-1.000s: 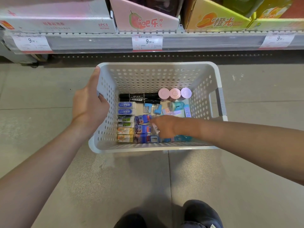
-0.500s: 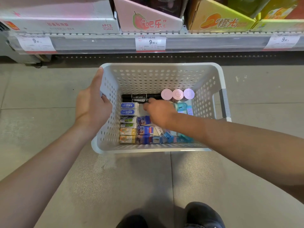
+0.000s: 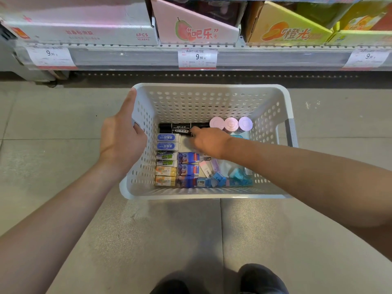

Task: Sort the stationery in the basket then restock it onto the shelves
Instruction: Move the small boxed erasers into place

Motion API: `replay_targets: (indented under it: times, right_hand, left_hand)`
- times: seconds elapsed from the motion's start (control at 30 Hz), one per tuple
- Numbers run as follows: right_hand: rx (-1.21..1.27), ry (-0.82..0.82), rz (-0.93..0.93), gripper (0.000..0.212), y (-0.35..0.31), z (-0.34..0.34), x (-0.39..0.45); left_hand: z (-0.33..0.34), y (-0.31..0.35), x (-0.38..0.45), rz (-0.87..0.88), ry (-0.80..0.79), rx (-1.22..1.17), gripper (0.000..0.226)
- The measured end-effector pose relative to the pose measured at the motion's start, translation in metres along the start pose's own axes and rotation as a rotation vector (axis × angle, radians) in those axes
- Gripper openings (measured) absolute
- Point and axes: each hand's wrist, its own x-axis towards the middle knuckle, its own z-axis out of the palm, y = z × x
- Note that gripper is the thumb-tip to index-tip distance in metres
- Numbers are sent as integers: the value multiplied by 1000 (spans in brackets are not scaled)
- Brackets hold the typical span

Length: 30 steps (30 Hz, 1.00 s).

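Note:
A white perforated basket sits on the floor below the shelf. My left hand grips its left rim. Inside lie black markers along the far wall, three round pastel-capped items beside them, a column of boxed erasers on the left, blue-wrapped erasers in the middle and small blue sharpeners near the front. My right hand is inside the basket, fingertips at the right end of the black markers. Whether it holds anything cannot be seen.
A shelf edge with price tags runs across the top, carrying a white carton, a pink display box and an orange-yellow one. Grey floor tiles surround the basket. My shoes show at the bottom.
My right hand has moved from the front middle of the basket toward the far wall, reaching the black markers. My left hand has stayed on the rim.

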Motion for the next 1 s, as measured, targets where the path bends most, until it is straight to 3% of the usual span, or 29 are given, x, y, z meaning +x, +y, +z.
replay_targets:
  times: [0.1, 0.17, 0.27, 0.4, 0.5, 0.67, 0.87, 1.0]
  right_hand:
    - [343, 165, 132, 30, 9, 1, 1]
    - [781, 236, 238, 28, 10, 1, -1]
    - [1536, 86, 307, 16, 5, -5, -11]
    - [2075, -121, 344, 19, 6, -10, -16]
    - [2043, -91, 361, 12, 5, -8, -13]
    - [1994, 13, 370, 20, 4, -7, -8]
    - [2280, -117, 416, 15, 2, -8, -5]
    - [2214, -153, 400, 15, -1, -7, -6]
  left_hand:
    - [1, -1, 0, 9, 4, -6, 70]
    - [1, -1, 1, 15, 6, 4, 69]
    - [1, -2, 1, 11, 7, 6, 69]
    - [1, -1, 0, 4, 1, -4, 70]
    - [1, -2, 0, -1, -2, -10, 71]
    - [1, -2, 1, -5, -5, -15, 71]
    - [1, -1, 1, -2, 5, -9, 70]
    - [1, -1, 1, -6, -1, -23, 71]
